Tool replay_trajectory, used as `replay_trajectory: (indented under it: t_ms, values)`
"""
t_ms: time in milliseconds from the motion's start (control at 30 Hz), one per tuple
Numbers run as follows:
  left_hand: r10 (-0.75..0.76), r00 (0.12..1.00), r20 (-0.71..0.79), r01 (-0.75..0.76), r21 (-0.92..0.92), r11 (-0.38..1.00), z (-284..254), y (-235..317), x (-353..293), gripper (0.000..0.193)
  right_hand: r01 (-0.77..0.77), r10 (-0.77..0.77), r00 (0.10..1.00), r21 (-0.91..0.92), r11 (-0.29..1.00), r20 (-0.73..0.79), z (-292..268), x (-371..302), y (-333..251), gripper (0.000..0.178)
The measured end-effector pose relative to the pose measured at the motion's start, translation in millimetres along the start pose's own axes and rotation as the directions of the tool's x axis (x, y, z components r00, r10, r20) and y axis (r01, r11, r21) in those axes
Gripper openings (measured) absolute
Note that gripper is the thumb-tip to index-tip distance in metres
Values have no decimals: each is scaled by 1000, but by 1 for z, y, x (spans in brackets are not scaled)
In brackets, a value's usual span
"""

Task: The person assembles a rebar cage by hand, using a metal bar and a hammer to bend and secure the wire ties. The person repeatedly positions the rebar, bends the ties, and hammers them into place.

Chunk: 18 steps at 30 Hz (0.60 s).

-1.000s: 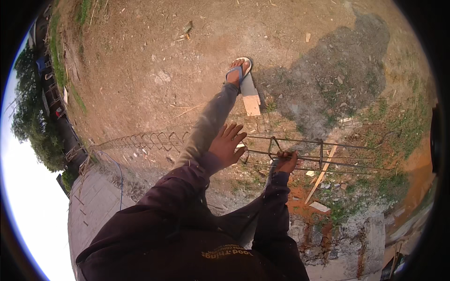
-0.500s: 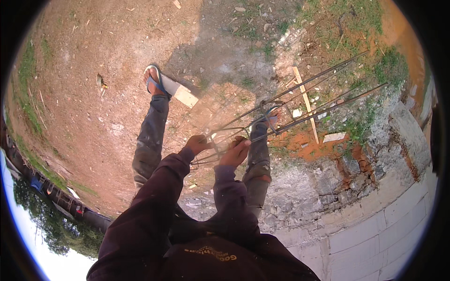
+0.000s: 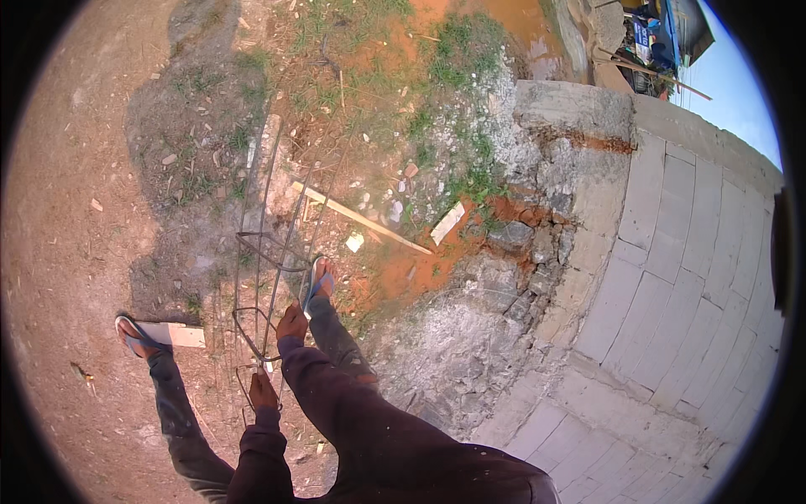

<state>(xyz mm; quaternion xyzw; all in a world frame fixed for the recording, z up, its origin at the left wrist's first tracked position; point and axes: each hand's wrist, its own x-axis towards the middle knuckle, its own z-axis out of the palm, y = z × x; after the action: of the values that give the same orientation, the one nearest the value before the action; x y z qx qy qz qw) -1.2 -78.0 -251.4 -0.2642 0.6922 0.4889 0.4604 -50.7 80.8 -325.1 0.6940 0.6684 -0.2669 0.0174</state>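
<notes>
Rebar cage (image 3: 259,251), thin dark bars (image 3: 263,210), bent hoops (image 3: 294,270), perhaps rusted.

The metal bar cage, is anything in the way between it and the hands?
No, nothing visible stands in the way. The left hand and right hand are both at the metal bar cage, at its nearer part.

My left hand (image 3: 264,391) is curled, nearer to me; my right hand (image 3: 292,322), curled too, is just beyond it and slightly right. My left arm (image 3: 259,462) runs nearly straight ahead, my right arm (image 3: 357,407) slants leftward. My 2 feet (image 3: 134,338) stand well apart.
</notes>
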Motion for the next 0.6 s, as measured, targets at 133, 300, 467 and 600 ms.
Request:
replay_trajectory:
  t_ms: [133,300,467,600]
  values:
    - [8,1000,25,-16,332,943,21,-48,38,48,-66,64,998,-71,995,-21,23,40,29,53]
    - [-52,992,117,28,197,980,8,-80,123,49,-56,53,948,0,998,315,44,53,43,58]
    - [12,1000,-21,-4,341,940,-55,-64,166,43,20,-107,925,235,972,364,82,-18,-14,52]
    - [10,998,-66,3,193,981,-104,-53,158,40,-251,-90,800,467,848,593,80,-72,-50,47]
